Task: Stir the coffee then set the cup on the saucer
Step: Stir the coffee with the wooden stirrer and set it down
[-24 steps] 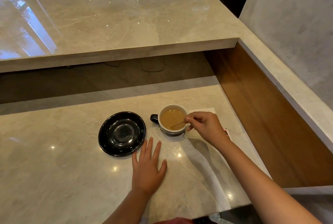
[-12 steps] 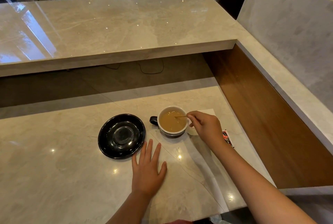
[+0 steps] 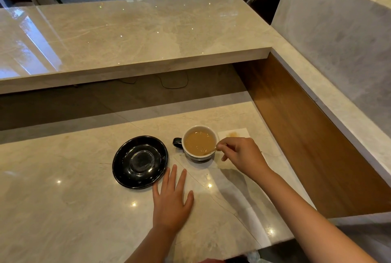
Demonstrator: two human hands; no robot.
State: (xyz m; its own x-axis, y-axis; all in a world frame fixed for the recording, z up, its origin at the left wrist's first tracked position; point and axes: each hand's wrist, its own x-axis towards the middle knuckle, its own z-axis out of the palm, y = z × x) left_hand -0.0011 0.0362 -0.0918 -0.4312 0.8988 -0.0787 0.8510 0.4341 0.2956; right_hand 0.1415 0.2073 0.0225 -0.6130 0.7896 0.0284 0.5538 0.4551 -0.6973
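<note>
A dark cup [image 3: 198, 143] with a white inside holds light brown coffee and stands on the marble counter, its handle pointing left. My right hand [image 3: 243, 155] pinches a thin stirrer [image 3: 209, 151] whose tip dips into the coffee at the cup's right rim. An empty black saucer [image 3: 140, 162] lies on the counter just left of the cup, apart from it. My left hand [image 3: 172, 201] rests flat on the counter, fingers spread, touching the saucer's near right edge.
A white napkin [image 3: 233, 133] with a brown stain lies right of the cup. A raised marble ledge [image 3: 135, 36] runs behind the lower counter [image 3: 63, 199], and a wood-panelled wall [image 3: 306, 136] closes the right side. Chairs stand in the far background.
My right hand has carried the stirrer around inside the cup, from the far right rim to the near right rim. The cup, saucer and left hand stay in place.
</note>
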